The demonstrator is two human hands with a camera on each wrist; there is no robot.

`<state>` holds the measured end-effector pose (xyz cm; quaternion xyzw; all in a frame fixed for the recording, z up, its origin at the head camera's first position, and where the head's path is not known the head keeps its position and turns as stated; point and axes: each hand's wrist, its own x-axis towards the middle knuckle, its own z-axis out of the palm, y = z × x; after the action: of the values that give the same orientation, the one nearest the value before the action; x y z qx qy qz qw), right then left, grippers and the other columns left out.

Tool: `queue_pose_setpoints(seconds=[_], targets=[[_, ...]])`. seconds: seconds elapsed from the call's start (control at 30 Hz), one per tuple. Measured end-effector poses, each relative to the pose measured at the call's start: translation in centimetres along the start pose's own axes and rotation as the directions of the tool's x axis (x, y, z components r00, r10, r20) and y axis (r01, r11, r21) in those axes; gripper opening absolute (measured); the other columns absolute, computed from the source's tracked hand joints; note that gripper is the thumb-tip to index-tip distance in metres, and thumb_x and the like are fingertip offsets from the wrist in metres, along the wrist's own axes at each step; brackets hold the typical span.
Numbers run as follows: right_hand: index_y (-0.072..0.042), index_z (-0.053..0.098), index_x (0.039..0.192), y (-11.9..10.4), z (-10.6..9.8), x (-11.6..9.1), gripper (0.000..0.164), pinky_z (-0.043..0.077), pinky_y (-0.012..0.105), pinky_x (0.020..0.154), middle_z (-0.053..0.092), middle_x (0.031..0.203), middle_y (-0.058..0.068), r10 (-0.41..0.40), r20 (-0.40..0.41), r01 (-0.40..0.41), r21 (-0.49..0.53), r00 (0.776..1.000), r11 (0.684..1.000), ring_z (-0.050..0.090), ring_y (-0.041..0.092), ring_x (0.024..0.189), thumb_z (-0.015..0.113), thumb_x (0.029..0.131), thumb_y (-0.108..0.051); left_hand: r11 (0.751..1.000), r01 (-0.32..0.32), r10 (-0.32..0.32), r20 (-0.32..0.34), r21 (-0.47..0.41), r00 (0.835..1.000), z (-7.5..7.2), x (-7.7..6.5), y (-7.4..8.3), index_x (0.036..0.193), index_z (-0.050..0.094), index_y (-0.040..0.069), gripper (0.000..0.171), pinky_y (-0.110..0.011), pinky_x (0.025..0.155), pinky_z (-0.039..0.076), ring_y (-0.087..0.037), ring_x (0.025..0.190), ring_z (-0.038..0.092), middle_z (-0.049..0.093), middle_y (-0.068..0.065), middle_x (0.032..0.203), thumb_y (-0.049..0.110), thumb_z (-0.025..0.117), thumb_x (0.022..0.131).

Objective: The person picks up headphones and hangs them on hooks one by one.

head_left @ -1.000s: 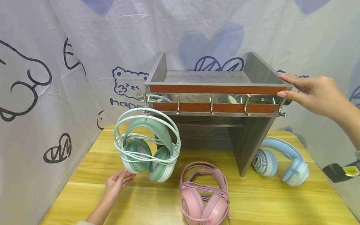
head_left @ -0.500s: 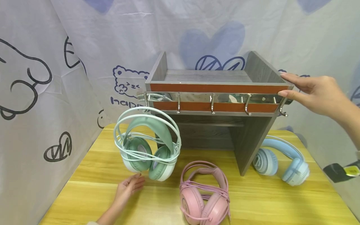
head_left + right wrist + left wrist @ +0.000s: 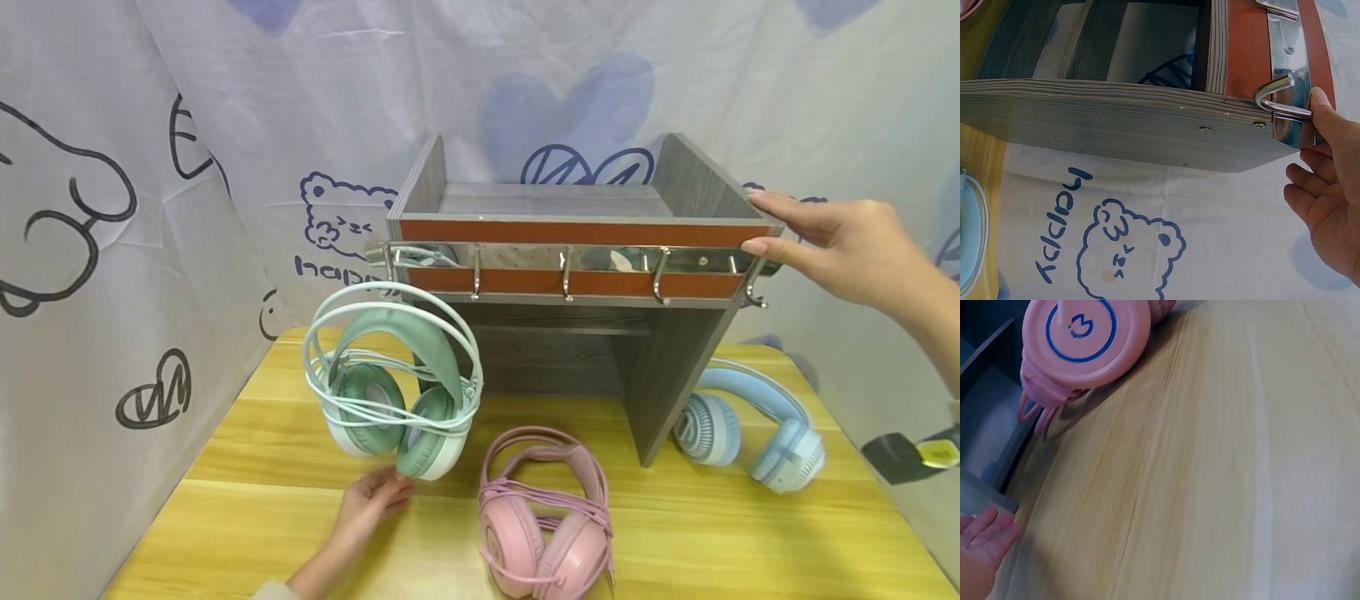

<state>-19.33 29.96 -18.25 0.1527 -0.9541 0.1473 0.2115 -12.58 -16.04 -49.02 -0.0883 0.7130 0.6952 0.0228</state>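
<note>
Green-and-white headphones (image 3: 442, 433), wrapped in their own pale cable, hang at the left end of the grey wooden shelf (image 3: 675, 383), apparently from the leftmost hook. My left hand (image 3: 367, 507) is just below them, its fingertips by the bottom of the right-hand ear cup; whether they touch is unclear. In the left wrist view its fingers (image 3: 988, 531) look straight and loose. My right hand (image 3: 847, 250) grips the shelf's upper right corner, thumb on the end of the metal hook rail (image 3: 1291, 128). Pink headphones (image 3: 510, 533) lie on the table before the shelf.
Light blue headphones (image 3: 787, 458) rest on the table (image 3: 247, 517) to the right of the shelf. Several metal hooks (image 3: 567, 279) stick out from the rail along the shelf's front. A printed cloth (image 3: 225, 167) encloses the table behind and at the sides.
My left hand has moved right beneath the green headphones, from the left ear cup to the right one. The right hand stays on the shelf corner, and the headphones keep their places.
</note>
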Motion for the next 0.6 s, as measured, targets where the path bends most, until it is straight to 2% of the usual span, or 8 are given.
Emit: queue_pose_setpoints(seconds=[0.3,0.5,0.6], targets=[[-0.011,0.046,0.136,0.0,0.0,-0.1,0.053,0.023,0.019,0.042,0.046,0.128,0.032,-0.005,-0.008,0.005,-0.005,1.000,1.000,0.029,0.004,0.045,0.062,0.089,-0.029,1.000,0.014,-0.014,0.140,-0.003,0.990,2.2,-0.1,-0.5,0.107,0.051,-0.023,0.034,-0.038,0.084,0.057,-0.033,0.094,0.067,0.062,-0.035,0.106,0.005,0.053,0.089],[-0.011,0.046,0.137,0.0,0.1,-0.1,0.053,0.021,0.021,0.040,0.047,0.127,0.033,-0.020,-0.020,0.020,-0.004,1.000,1.000,0.019,0.005,0.042,0.062,0.089,-0.028,0.998,0.056,-0.052,0.151,-0.021,0.987,4.4,-0.3,-0.5,0.111,0.049,-0.022,0.043,-0.042,0.085,0.056,-0.038,0.099,0.064,0.060,-0.035,0.109,0.015,0.056,0.090],[-0.010,0.046,0.136,0.0,0.1,-0.1,0.053,0.022,0.020,0.040,0.048,0.127,0.033,-0.027,-0.025,0.026,-0.005,0.999,1.000,0.019,0.005,0.042,0.062,0.089,-0.028,0.997,0.071,-0.065,0.152,-0.034,0.986,5.4,-0.3,-0.5,0.114,0.049,-0.021,0.048,-0.042,0.084,0.057,-0.039,0.100,0.064,0.059,-0.035,0.111,0.019,0.057,0.090]])
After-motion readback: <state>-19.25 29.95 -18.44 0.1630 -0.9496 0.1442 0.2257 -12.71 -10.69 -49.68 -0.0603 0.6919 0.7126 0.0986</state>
